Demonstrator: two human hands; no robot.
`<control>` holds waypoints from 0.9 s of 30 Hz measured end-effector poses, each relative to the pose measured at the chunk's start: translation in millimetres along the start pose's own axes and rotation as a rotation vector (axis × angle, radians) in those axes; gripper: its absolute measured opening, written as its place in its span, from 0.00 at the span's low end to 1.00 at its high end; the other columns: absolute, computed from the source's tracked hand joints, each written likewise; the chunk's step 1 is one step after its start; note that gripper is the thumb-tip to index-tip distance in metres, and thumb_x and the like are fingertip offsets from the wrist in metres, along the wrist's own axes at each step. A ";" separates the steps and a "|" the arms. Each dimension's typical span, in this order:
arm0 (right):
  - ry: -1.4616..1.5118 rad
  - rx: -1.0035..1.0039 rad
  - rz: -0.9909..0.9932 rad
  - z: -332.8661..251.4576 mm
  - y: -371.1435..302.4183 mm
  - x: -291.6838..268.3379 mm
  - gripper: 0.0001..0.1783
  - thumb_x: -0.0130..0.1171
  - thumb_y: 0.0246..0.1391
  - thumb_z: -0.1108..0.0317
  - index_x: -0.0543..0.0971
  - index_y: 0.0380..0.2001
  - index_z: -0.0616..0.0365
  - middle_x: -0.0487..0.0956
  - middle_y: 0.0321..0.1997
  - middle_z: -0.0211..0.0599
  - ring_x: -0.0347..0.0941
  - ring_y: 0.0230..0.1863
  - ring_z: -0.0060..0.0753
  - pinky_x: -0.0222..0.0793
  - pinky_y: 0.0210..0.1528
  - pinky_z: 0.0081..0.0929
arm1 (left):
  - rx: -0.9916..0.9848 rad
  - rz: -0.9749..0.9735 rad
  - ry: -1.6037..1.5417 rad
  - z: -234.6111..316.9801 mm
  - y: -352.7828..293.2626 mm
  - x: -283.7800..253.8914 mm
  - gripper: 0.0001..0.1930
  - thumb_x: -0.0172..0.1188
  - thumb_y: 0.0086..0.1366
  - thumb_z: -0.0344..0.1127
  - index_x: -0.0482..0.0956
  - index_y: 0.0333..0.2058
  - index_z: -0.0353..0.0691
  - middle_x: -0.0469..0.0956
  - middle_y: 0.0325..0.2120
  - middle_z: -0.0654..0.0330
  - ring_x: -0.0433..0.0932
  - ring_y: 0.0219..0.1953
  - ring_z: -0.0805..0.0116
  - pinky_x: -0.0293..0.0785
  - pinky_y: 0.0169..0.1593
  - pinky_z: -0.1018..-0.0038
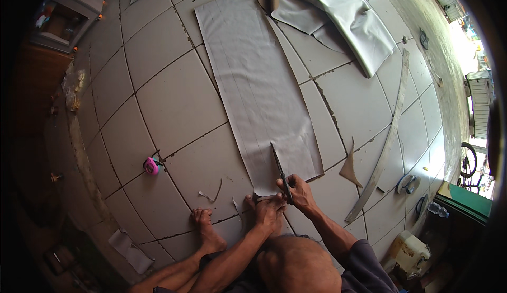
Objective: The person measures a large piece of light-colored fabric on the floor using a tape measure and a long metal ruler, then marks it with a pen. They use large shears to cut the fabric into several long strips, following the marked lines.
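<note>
A long pale grey sheet of leather-like material [252,76] lies on the floor, stretching away from me, with faint lines along its length. My right hand [301,194] is closed round the handles of dark scissors [279,162]. Their blades point away from me over the near part of the sheet, left of its right edge. At the sheet's near edge, my left hand [270,212] is closed with its fingers on the material, close beside the scissor handles. Part of that grip is hidden.
A pink tape measure [152,166] sits to the left. A folded grey sheet [338,16] lies far right, near a long metal strip [388,134]. Offcuts [349,169] lie about. A jerrycan [409,253] stands near right; a cabinet [68,13] is far left.
</note>
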State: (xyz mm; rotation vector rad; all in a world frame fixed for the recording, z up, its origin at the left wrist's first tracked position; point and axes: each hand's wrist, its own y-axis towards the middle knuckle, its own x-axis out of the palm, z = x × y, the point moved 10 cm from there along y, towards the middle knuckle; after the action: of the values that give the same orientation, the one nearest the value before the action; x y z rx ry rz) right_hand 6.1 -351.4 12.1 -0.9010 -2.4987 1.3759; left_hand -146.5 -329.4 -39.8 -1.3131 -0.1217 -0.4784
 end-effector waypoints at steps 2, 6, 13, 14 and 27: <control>0.019 0.011 0.003 -2.4 -0.6 0.0 0.40 0.68 0.55 0.34 0.77 0.41 0.67 0.81 0.30 0.39 0.79 0.27 0.25 0.75 0.30 0.27 | 0.006 0.009 -0.026 -3.4 -2.6 -2.2 0.15 0.67 0.69 0.41 0.80 0.45 0.37 0.84 0.39 0.61 0.82 0.44 0.68 0.76 0.51 0.68; 0.018 0.010 0.026 -11.5 6.7 -1.7 0.40 0.69 0.55 0.34 0.76 0.40 0.68 0.79 0.27 0.37 0.80 0.27 0.26 0.76 0.29 0.28 | -0.004 0.044 -0.081 -9.1 -2.9 -8.3 0.16 0.66 0.67 0.38 0.79 0.48 0.35 0.85 0.39 0.59 0.84 0.45 0.65 0.77 0.50 0.68; -0.055 -0.019 0.051 -15.1 15.0 -0.4 0.41 0.66 0.54 0.30 0.78 0.38 0.66 0.78 0.27 0.35 0.78 0.29 0.27 0.74 0.31 0.28 | 0.022 0.032 -0.054 -9.2 1.0 -9.5 0.16 0.66 0.68 0.39 0.79 0.48 0.36 0.85 0.38 0.58 0.85 0.43 0.65 0.78 0.46 0.70; -0.057 0.001 0.054 -12.9 17.6 0.3 0.42 0.66 0.53 0.29 0.78 0.38 0.66 0.78 0.27 0.35 0.77 0.29 0.27 0.73 0.31 0.28 | 0.000 0.048 -0.051 -11.9 0.1 -11.3 0.15 0.66 0.68 0.39 0.80 0.48 0.36 0.85 0.38 0.58 0.85 0.42 0.66 0.78 0.46 0.70; -0.036 -0.013 0.041 -34.9 27.5 -2.2 0.44 0.66 0.51 0.26 0.77 0.39 0.66 0.77 0.27 0.33 0.74 0.28 0.25 0.72 0.30 0.28 | -0.001 0.028 -0.025 -12.0 -0.8 -11.7 0.18 0.71 0.65 0.40 0.77 0.47 0.35 0.83 0.40 0.56 0.85 0.45 0.63 0.81 0.46 0.68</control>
State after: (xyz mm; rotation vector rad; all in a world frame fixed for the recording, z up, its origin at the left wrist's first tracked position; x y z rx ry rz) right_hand 33.7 -316.6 10.1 -0.9433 -2.5328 1.4019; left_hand -159.5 -337.7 -46.4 -1.3201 -0.1239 -0.4384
